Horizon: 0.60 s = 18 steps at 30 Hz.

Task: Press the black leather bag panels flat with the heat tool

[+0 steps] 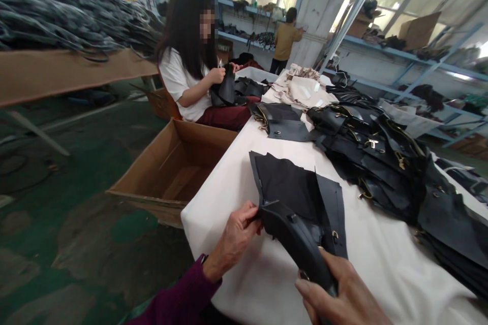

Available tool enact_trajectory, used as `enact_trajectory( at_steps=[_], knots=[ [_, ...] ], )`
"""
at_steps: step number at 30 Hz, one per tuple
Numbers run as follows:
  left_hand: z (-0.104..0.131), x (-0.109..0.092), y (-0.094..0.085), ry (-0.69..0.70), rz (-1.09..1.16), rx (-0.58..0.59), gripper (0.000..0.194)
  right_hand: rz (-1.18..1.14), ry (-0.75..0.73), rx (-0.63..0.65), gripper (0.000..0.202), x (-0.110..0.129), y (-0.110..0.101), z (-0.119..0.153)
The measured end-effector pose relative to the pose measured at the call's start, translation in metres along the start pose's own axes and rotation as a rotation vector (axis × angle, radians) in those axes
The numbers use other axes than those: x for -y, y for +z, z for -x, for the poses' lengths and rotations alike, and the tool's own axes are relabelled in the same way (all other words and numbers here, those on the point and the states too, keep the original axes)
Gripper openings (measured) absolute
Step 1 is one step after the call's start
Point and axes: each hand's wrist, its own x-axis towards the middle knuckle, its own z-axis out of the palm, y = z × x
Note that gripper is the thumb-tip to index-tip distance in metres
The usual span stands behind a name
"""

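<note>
A black leather bag piece point(292, 188) lies partly on the white-covered table, its left edge lifted. My left hand point(240, 231) pinches that edge at its lower left corner. My right hand point(339, 289) is wrapped round the handle of a black handheld tool point(295, 236). The tool's head meets the edge of the piece just beside my left fingertips. A small gold-coloured ring fitting point(335, 234) shows on the right flap of the piece. What lies directly under the tool's head is hidden.
Black bag pieces with gold hardware point(373, 152) are heaped on the right. An open cardboard box point(179, 162) stands left of the table point(224, 183). Beyond it a seated person point(190, 71) holds black material. Another person point(285, 40) stands by the far shelves.
</note>
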Motion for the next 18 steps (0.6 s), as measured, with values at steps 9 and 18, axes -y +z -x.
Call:
enact_trajectory(
  at_steps=[9, 18],
  knots=[
    [0.01, 0.018, 0.002, -0.076, 0.169, 0.017, 0.013, -0.038, -0.07, -0.008, 0.021, -0.004, -0.008, -0.003],
    [0.013, 0.018, 0.007, -0.056, 0.057, 0.052, 0.011, -0.05, -0.082, -0.036, 0.017, 0.0, -0.002, -0.009]
  ],
)
